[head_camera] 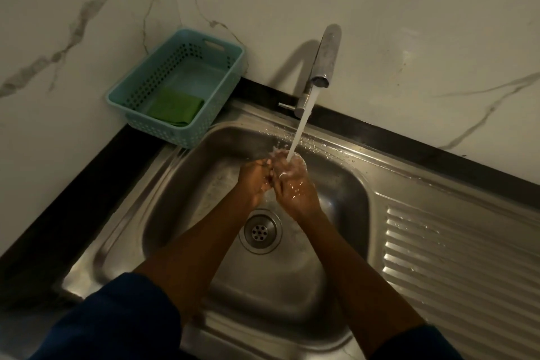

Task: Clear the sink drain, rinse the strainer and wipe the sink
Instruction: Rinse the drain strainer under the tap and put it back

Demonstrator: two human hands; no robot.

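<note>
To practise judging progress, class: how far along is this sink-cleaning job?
Apparently done: the strainer sits in the drain with no debris visible. In hand: the left hand and right hand meet under running water from the tap; whether they hold anything is unclear. Left: probably the wiping, as the green cloth lies folded in the basket and the sink is wet.

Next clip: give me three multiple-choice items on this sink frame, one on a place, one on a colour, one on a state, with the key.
1. Where does the green cloth lie?
A. in the basin
B. inside the basket
C. on the draining board

2. What colour is the basket?
A. teal
B. red
C. black

3. What state is the tap in?
A. shut off
B. running
C. wrapped in a cloth

Key:
1 B, it lies on the basket floor.
2 A, its perforated walls are pale teal.
3 B, a stream falls onto the right hand, held against the left hand.
</note>
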